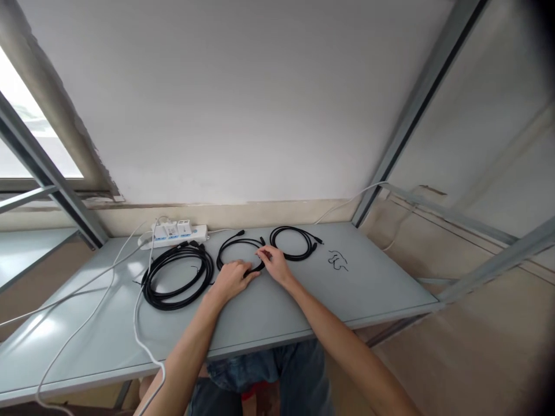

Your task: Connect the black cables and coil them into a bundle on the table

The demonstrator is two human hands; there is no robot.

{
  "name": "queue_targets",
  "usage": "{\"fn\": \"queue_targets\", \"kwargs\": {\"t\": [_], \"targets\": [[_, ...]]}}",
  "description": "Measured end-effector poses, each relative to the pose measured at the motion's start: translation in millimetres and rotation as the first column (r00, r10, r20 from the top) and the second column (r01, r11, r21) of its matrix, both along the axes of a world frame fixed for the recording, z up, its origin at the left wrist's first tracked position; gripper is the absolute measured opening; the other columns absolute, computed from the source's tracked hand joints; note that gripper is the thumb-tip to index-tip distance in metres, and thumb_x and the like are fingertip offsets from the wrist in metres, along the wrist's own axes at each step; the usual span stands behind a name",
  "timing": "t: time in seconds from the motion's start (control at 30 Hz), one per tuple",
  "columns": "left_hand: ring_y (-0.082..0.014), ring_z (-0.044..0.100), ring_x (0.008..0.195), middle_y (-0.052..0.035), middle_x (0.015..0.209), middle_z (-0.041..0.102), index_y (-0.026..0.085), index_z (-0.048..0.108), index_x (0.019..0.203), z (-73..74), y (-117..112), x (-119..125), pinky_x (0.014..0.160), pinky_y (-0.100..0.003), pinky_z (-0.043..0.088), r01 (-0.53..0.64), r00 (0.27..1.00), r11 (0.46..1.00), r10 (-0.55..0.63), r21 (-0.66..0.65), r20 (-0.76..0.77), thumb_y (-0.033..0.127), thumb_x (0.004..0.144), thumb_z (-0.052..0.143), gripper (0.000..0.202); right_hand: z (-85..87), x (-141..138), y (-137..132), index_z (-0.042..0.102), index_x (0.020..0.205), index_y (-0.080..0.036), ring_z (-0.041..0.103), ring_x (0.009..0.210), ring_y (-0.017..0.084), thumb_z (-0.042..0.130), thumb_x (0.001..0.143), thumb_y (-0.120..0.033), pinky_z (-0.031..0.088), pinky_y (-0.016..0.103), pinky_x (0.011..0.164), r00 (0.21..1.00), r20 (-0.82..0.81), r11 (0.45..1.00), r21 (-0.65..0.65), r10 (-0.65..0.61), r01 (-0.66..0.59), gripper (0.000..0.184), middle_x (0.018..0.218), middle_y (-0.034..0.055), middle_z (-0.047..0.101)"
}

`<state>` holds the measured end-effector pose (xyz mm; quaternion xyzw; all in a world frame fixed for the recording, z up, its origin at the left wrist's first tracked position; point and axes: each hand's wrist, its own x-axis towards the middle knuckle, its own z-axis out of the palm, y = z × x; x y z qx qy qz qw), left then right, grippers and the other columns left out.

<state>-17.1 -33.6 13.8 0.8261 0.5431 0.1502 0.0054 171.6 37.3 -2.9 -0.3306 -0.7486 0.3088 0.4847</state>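
Centrally on the grey desk (277, 315) lies the middle coil (219, 254) of black cable, with both hands at its near right part. The left hand (234, 277) rests with its fingers bent over the near side of the coil and its thumb pointing right; whether it grips the cable firmly, I cannot tell. The right hand (274, 263) has its thumb and fingertips drawn together at the coil's right edge, and anything pinched there is too small to make out. A thicker left coil (150, 286) of black cable sits to the left, while a right coil (295, 257) lies just beyond the right hand. Farther right are a few short black strands (334, 262). Along the far left side, near the wall (260, 115), stands a white power strip (199, 234) with plugs in it, and white cables (136, 323) run across the left part towards the near edge.
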Motion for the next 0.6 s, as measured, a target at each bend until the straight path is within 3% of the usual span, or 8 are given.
{"fn": "queue_targets", "kwargs": {"t": [0.17,0.27,0.43,0.6], "targets": [[-0.0283,0.069,0.101,-0.0139,0.092,0.074,0.018,0.075,0.094,3.5,0,6,0.09,-0.036,0.049,0.025,0.995,0.999,-0.022,0.032,-0.097,0.049,0.107,0.044,0.047,3.5,2,1,0.075,0.095,-0.016,0.06,0.066,0.016,0.062,0.096,-0.044,0.049,0.028,0.067,0.992,-0.12,0.985,-0.165,0.031,-0.051,0.031,0.077,0.0045,0.071],[-0.03,0.07,0.102,-0.0149,0.094,0.075,0.017,0.076,0.098,6.6,-1,9,0.09,-0.037,0.049,-0.021,0.99,0.999,0.026,0.034,-0.136,0.047,0.106,0.047,0.043,6.9,2,0,0.074,0.095,-0.015,0.061,0.065,0.015,0.064,0.094,-0.046,0.05,0.028,0.067,0.985,-0.16,0.972,-0.213,0.06,-0.094,0.032,0.076,0.0048,0.072],[-0.0281,0.073,0.088,-0.0129,0.095,0.078,0.019,0.073,0.105,7.9,-1,12,0.076,-0.034,0.048,-0.153,0.983,0.988,0.149,-0.027,-0.109,0.054,0.105,0.046,0.044,8.8,0,-6,0.074,0.091,-0.016,0.06,0.064,0.015,0.06,0.095,-0.037,0.047,0.027,0.067,0.996,0.068,0.985,-0.164,0.059,-0.047,0.026,0.07,0.0022,0.068],[-0.0248,0.073,0.09,-0.0101,0.099,0.079,0.021,0.07,0.1,6.2,-1,10,0.079,-0.032,0.046,-0.131,0.99,0.991,0.133,0.037,-0.049,0.047,0.108,0.042,0.039,12.9,3,-8,0.073,0.083,-0.016,0.056,0.064,0.014,0.059,0.095,-0.034,0.043,0.026,0.065,0.972,0.207,0.983,-0.165,0.11,-0.076,0.026,0.068,0.0013,0.066]]}}
